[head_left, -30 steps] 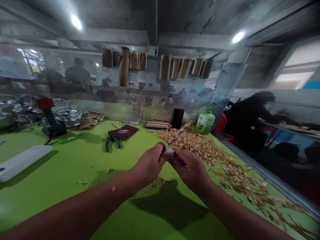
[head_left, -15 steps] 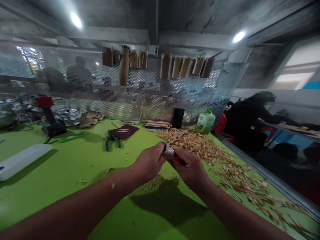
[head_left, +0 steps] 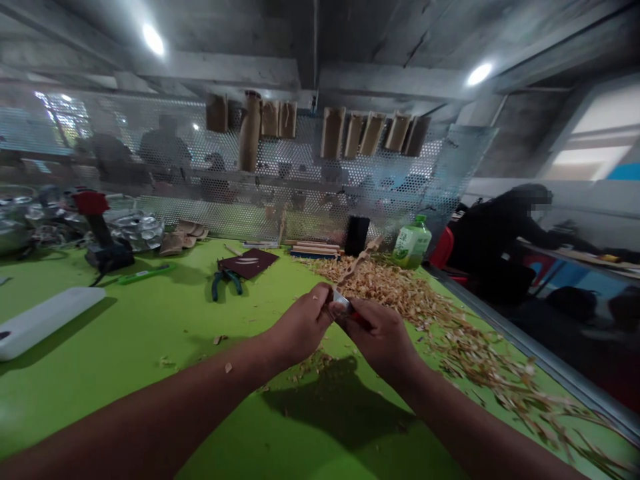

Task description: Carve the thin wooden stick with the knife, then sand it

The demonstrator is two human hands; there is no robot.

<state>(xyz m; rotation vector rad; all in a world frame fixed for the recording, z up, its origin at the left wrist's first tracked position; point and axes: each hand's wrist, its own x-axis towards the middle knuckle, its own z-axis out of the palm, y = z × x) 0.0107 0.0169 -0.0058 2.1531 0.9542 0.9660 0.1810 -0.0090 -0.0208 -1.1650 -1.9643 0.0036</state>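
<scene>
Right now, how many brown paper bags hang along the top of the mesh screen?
9, as far as the blur allows: four left of the centre post, five right of it. Overlapping ones may hide more.

Bare forearms, sleeveless, no gloves

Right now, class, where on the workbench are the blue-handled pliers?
In the head view, the blue-handled pliers lie on the green workbench, left of centre, against the near corner of the dark red sheet and beyond the left hand.
</scene>
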